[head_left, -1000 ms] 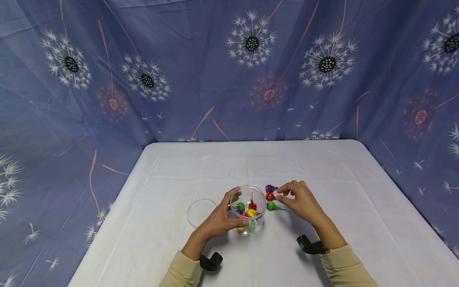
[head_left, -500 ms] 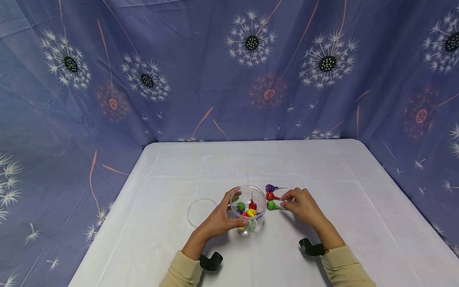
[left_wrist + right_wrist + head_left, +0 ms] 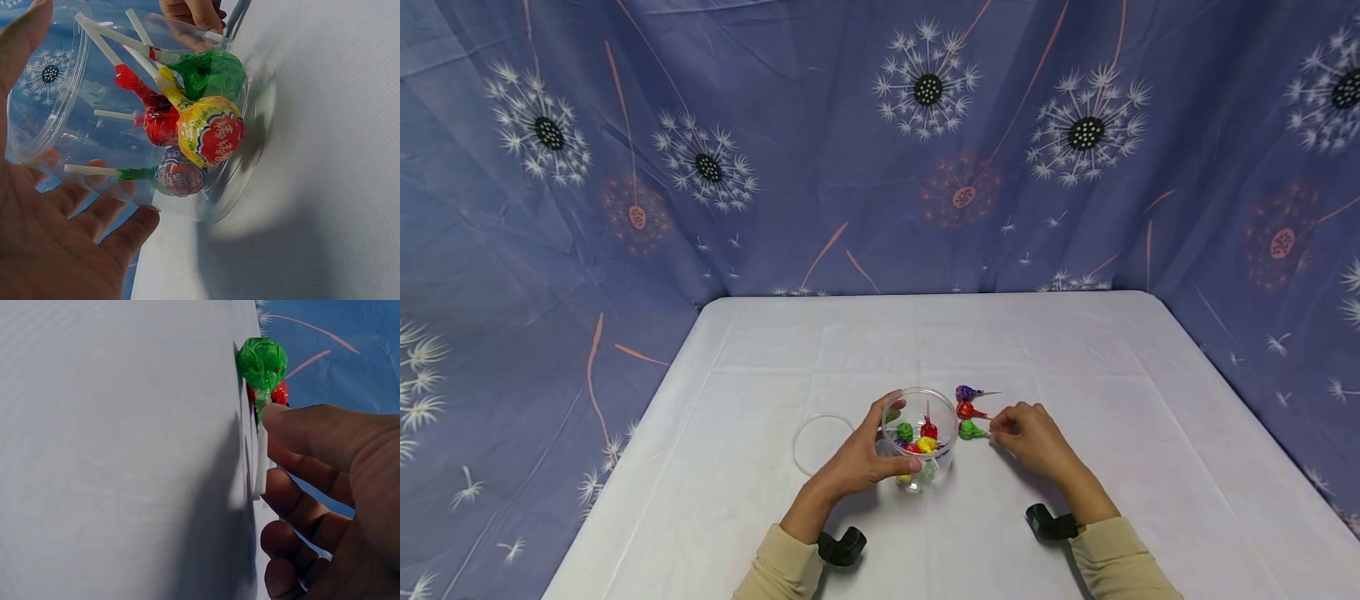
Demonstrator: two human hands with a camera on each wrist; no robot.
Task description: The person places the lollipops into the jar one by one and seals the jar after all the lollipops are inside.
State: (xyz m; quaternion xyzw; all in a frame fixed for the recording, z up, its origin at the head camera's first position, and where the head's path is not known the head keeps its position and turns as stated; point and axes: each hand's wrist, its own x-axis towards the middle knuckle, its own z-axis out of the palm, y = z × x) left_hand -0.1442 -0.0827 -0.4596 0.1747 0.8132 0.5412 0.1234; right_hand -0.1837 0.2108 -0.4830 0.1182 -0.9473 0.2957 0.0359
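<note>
Right hand (image 3: 1032, 437) pinches a green lollipop (image 3: 972, 430), its length crosswise, stick (image 3: 262, 465) toward the right edge of the table (image 3: 820, 354); left hand (image 3: 853, 462) grips a tub (image 3: 907, 410).

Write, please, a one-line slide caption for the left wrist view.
A left hand grips a clear container of colourful wrapped lollipops, white cloth beneath it.

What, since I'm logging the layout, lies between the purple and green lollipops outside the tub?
A red lollipop lies between the purple lollipop and the green lollipop, as the head view shows.
</note>
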